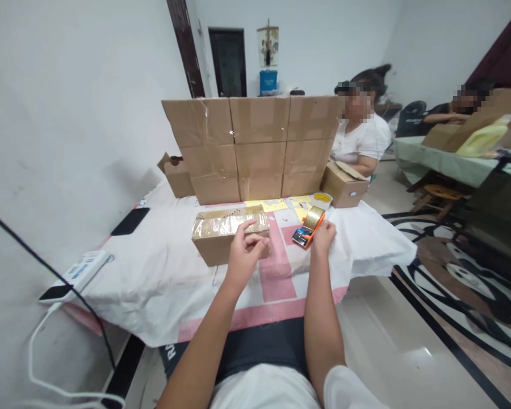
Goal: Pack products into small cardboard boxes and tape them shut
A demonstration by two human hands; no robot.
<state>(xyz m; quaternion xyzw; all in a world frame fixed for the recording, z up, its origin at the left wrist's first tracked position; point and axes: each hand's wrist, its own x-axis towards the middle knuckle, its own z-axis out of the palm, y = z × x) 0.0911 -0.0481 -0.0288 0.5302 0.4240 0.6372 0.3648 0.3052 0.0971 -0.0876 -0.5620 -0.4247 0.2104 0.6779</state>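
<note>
A small cardboard box [217,250] with shiny clear tape across its top stands on the cloth in front of me. My left hand [249,244] is at its right end, index finger stretched over the top edge and the other fingers loosely bent. I see nothing held in that hand. To the right, my right hand [325,234] is closed around the orange side of a tape dispenser [309,227] carrying a roll of brownish tape. The dispenser is tilted, its blue and black front pointing toward the lower left.
A wall of stacked, taped boxes [259,150] rises behind. An opened box [176,176] stands left, another box [344,186] right, beside a tape roll [322,199]. A phone [130,221] and power strip [83,271] lie left. A person [364,136] sits beyond the right corner.
</note>
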